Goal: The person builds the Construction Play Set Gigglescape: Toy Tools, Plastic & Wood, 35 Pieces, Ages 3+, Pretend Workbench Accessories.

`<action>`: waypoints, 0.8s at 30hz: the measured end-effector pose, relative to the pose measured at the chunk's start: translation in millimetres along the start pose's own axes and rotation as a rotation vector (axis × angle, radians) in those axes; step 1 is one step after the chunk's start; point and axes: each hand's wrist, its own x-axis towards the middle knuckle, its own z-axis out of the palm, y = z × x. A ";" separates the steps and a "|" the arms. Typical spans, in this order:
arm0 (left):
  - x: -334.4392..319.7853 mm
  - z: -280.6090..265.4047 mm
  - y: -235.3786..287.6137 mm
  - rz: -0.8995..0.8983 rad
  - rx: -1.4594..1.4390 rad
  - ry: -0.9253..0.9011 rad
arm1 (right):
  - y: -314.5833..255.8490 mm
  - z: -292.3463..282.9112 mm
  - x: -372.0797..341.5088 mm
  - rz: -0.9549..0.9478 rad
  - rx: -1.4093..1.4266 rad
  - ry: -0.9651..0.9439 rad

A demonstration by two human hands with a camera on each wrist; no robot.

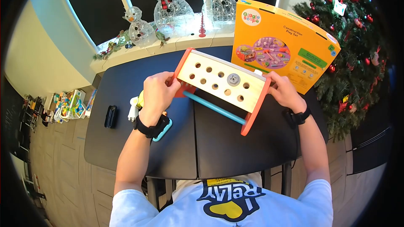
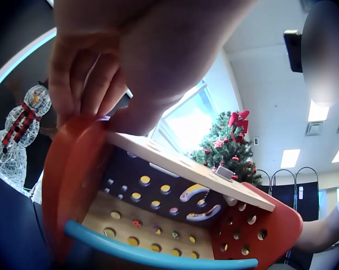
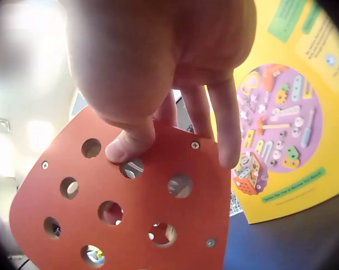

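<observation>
A wooden toy toolbox (image 1: 212, 79) with red end panels, a pale panel full of round holes and a blue rod is held tilted over the table. A grey toy bolt (image 1: 233, 79) sits in one of the holes. My left hand (image 1: 159, 92) grips the upper corner at the left red end panel (image 2: 74, 169). With thumb and fingers, my right hand (image 1: 286, 92) holds the edge of the right red end panel (image 3: 136, 202). The thumb presses on its outer face, beside a hole. The blue rod (image 1: 214, 108) spans the near side.
Behind the toolbox stands a yellow play-set box (image 1: 269, 38). On the table (image 1: 176, 159), a small black case (image 1: 110, 117) lies at left. A green and white toy (image 1: 135, 104) and a light-blue piece (image 1: 164, 131) are partly hidden by my left wrist. A decorated tree (image 1: 353, 50) stands at right.
</observation>
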 end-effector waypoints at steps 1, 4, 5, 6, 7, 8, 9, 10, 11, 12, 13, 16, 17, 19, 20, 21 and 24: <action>1.7 -1.9 1.6 0.026 0.003 0.026 | 9.3 5.1 0.1 -0.016 0.081 -0.008; 4.8 -7.8 9.0 0.019 0.012 0.025 | 27.5 18.4 1.0 -0.005 0.281 -0.054; 4.8 -8.7 10.0 0.018 0.032 0.011 | 25.4 19.3 1.7 0.038 0.321 -0.083; 4.1 -9.6 10.7 0.017 0.053 -0.004 | 24.6 20.3 1.9 0.083 0.362 -0.111; 3.2 -10.4 11.2 0.016 0.074 -0.021 | 27.6 22.3 1.9 0.096 0.371 -0.134; 2.4 -11.3 12.1 0.007 0.077 -0.034 | 32.5 24.8 2.3 0.109 0.379 -0.155; 1.7 -12.2 13.4 -0.001 0.080 -0.046 | 36.7 26.9 3.1 0.122 0.387 -0.176; 2.0 -13.0 14.7 -0.009 0.082 -0.059 | 40.3 29.3 4.1 0.116 0.390 -0.181; 3.6 -14.8 16.7 -0.007 0.093 -0.079 | 43.4 31.3 4.6 0.111 0.393 -0.185; 5.7 -17.6 19.1 -0.008 0.104 -0.099 | 45.6 32.0 4.5 0.107 0.394 -0.191; 7.2 -19.9 21.0 -0.010 0.114 -0.119 | 46.1 32.3 4.3 0.112 0.408 -0.199; 15.0 -24.8 24.9 -0.069 0.083 -0.187 | 46.6 31.0 6.7 0.127 0.442 -0.225; 16.2 -25.2 23.3 -0.084 0.048 -0.198 | 47.9 30.7 7.0 0.136 0.452 -0.237; 20.9 -28.8 21.6 -0.002 0.066 -0.239 | 51.0 30.9 7.4 0.169 0.478 -0.248; 23.4 -30.5 21.0 0.040 0.075 -0.261 | 53.1 31.3 7.5 0.192 0.494 -0.248; 26.2 -31.8 20.4 0.058 0.070 -0.282 | 55.2 31.6 7.6 0.216 0.510 -0.247; 33.2 -33.9 16.5 0.065 0.036 -0.348 | 60.7 31.1 9.8 0.321 0.601 -0.242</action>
